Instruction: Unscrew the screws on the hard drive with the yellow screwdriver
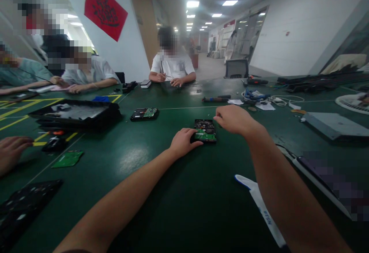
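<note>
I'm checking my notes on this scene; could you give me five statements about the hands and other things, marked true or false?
1. The left hand touches the nearer hard drive. True.
2. The right hand lies flat on the gray metal box. False: it is curled near the nearer hard drive.
3. The farther hard drive is left of the nearer one. True.
4. The loose green circuit board is under the black tray. False: it lies uncovered on the table.
5. A red sheet is on the pillar. True.
</note>
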The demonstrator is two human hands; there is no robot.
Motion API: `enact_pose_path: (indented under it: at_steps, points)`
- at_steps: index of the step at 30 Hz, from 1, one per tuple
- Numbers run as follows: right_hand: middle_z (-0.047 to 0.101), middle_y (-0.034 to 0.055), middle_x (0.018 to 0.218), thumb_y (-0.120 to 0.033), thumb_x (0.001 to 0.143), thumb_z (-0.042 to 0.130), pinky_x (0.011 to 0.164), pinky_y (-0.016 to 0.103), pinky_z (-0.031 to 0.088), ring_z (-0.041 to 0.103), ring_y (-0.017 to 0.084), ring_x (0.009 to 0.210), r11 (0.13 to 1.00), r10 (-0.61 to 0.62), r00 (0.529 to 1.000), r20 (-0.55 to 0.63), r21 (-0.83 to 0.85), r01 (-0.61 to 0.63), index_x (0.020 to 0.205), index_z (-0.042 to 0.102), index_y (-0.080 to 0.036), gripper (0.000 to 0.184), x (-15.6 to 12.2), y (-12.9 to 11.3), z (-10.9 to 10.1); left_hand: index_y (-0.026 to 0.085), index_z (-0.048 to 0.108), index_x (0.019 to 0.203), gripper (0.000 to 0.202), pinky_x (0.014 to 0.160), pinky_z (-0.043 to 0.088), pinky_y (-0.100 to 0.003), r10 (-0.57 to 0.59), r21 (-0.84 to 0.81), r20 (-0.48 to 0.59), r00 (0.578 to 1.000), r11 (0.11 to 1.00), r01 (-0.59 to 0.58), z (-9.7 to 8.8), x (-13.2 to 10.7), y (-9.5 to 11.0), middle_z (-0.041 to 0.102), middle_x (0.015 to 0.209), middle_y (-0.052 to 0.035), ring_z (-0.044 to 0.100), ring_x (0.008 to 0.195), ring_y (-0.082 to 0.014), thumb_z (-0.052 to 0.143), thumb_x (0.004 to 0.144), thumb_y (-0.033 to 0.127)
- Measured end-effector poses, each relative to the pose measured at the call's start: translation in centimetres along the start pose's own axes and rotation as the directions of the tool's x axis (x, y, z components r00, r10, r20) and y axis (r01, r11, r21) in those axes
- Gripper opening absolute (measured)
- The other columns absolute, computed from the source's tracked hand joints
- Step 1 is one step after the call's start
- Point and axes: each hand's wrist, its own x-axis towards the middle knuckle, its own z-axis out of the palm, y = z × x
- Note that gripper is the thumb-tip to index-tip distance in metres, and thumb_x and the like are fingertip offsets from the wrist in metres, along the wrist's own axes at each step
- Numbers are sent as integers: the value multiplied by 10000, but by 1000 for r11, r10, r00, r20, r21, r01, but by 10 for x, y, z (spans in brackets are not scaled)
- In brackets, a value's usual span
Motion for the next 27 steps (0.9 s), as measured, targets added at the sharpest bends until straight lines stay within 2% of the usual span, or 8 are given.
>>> enact_pose_path:
  at_steps: [5,8,11,15,17,19,22,27]
  points:
    - [741,134,1129,-126,839,610,832,345,485,684,283,1023,990,-112,993,35,94,109,1076,691,-182,257,-4,1,-3,227,661,1318,589,1060,509,-453,1,11,1,1000,1000,-1,-2,0,0,712,1292,-92,617,1234,-309,741,885,618]
    - [752,146,1043,-187,897,590,783,368,483,693,300,967,998,-41,999,35,50,39,1000,699,-178,150,-4,-1,-4,226,665,1312,590,1043,518,-447,3,24,-4,1000,1000,-2,-4,0,1,710,1289,-91,627,1214,-306,742,883,623]
    - [749,162,982,-240,920,575,728,384,477,696,316,906,1000,24,1000,17,-6,-23,954,702,-169,150,-4,-2,-4,223,670,1302,587,1028,525,-437,3,31,-8,1000,1000,-2,-5,0,1,707,1288,-89,637,1195,-303,743,881,625]
    - [758,112,1014,-122,847,589,778,343,485,693,268,938,990,-138,988,67,53,134,975,704,-184,182,-6,-4,-8,215,677,1290,578,1011,529,-439,18,53,-10,1000,998,-18,-5,0,2,707,1285,-99,645,1182,-306,723,894,634]
    - [761,106,1017,-126,871,582,800,337,486,693,259,949,985,-165,983,77,54,161,970,706,-187,171,-7,-5,-9,211,682,1278,582,1010,527,-443,28,62,-20,999,998,-27,-5,1,1,711,1279,-100,645,1182,-309,719,892,645]
    - [758,129,988,-205,925,575,785,361,487,696,278,926,995,-95,994,59,8,95,949,710,-181,139,-6,-7,-8,212,684,1270,582,1015,524,-441,32,60,-29,999,998,-30,-5,1,0,715,1274,-94,647,1177,-305,722,888,649]
    - [745,165,953,-308,964,560,752,391,489,695,306,888,999,19,1000,20,-38,-18,934,718,-166,215,-4,-7,-5,210,686,1263,572,1022,521,-434,16,59,-33,999,998,-14,-5,3,-2,722,1262,-90,650,1173,-299,724,890,642]
    - [743,132,1095,-165,873,608,801,336,492,682,263,966,991,-119,992,34,68,117,1016,701,-176,171,-3,-4,-2,205,684,1257,567,1008,526,-446,-6,79,-23,1000,997,8,-7,4,-4,720,1259,-105,644,1181,-310,714,895,641]
